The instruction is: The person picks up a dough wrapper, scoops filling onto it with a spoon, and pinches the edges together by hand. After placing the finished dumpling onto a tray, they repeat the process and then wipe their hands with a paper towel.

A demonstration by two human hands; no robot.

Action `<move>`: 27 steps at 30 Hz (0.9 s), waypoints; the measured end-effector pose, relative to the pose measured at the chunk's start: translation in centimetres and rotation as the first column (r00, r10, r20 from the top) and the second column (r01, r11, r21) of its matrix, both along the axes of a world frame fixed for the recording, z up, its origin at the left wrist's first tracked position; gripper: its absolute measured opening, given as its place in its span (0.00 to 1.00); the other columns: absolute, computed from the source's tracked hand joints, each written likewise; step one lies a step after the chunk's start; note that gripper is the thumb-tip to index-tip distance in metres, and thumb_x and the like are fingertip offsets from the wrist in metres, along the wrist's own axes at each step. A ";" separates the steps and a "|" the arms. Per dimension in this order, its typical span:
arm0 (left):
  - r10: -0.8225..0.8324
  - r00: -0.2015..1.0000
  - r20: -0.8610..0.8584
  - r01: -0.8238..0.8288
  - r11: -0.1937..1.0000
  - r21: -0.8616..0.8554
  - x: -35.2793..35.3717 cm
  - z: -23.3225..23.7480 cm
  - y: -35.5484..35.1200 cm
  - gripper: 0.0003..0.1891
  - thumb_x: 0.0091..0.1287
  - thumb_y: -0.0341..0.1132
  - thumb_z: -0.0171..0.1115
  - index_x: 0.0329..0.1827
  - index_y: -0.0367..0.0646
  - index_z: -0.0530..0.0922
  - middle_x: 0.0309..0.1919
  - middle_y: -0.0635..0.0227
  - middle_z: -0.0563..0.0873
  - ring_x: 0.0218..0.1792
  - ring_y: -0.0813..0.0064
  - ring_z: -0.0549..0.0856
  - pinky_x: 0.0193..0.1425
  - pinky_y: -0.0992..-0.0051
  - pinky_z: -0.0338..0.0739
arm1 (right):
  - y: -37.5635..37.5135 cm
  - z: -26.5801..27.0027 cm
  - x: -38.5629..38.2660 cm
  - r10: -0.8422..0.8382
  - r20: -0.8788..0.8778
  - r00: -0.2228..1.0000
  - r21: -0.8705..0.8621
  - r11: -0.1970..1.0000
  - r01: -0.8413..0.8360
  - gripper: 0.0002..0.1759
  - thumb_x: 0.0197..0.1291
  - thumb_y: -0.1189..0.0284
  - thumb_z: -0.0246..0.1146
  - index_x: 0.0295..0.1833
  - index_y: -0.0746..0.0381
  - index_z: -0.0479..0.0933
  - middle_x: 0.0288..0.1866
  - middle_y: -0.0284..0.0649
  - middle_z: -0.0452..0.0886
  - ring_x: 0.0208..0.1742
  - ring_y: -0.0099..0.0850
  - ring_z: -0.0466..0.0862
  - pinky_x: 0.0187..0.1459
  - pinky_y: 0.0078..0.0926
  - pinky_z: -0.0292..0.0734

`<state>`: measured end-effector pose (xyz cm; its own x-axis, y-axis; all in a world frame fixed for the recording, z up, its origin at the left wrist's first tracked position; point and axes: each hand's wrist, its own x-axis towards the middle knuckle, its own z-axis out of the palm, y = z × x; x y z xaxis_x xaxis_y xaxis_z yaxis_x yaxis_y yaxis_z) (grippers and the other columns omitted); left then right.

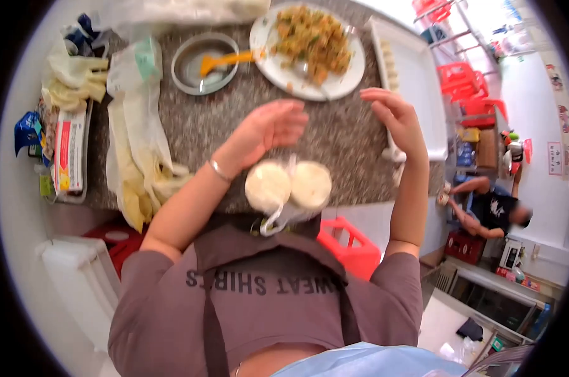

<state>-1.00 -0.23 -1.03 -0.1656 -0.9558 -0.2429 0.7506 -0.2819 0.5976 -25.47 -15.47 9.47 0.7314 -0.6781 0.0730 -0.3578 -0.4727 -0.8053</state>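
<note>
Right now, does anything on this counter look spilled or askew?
Mildly: crumpled, pale yellow gloves droop untidily over the near edge of the speckled grey stone counter. Orange-brown food bits look spilled onto the white plate's rim, apart from the heap.

left hand [268, 132] blurred, blue cloth [360, 363] cropped

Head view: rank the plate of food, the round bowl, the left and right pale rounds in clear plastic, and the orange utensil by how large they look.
1. Plate of food
2. Round bowl
3. Left pale round and right pale round: too alike to rank
4. Orange utensil
</note>
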 end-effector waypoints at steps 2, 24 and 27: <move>-0.046 0.993 0.111 0.054 0.997 -0.063 -0.2 0.2 0.0 0.21 0.76 0.42 0.51 0.63 0.35 0.73 0.55 0.60 0.83 0.51 0.73 0.85 0.57 0.72 0.80 | 5.9 -0.8 -0.2 0.120 -0.077 0.990 -0.026 0.992 -0.122 0.10 0.62 0.73 0.64 0.47 0.66 0.83 0.52 0.43 0.84 0.55 0.35 0.82 0.59 0.30 0.73; -0.417 0.843 0.340 0.523 0.783 -0.335 -0.3 1.3 1.3 0.18 0.65 0.32 0.68 0.56 0.34 0.79 0.50 0.63 0.86 0.47 0.82 0.84 0.53 0.79 0.78 | 14.9 -2.3 2.7 -0.100 0.179 0.979 -0.398 0.903 0.165 0.05 0.50 0.75 0.71 0.32 0.58 0.82 0.36 0.34 0.84 0.40 0.34 0.83 0.48 0.32 0.74; -0.445 0.829 0.339 0.536 0.806 -0.251 0.1 0.2 1.1 0.15 0.65 0.34 0.68 0.52 0.37 0.82 0.45 0.70 0.87 0.42 0.84 0.84 0.47 0.82 0.79 | 12.8 -2.2 4.2 0.037 0.112 0.993 -0.384 0.923 0.009 0.04 0.54 0.76 0.69 0.35 0.60 0.82 0.37 0.37 0.84 0.40 0.35 0.84 0.46 0.32 0.76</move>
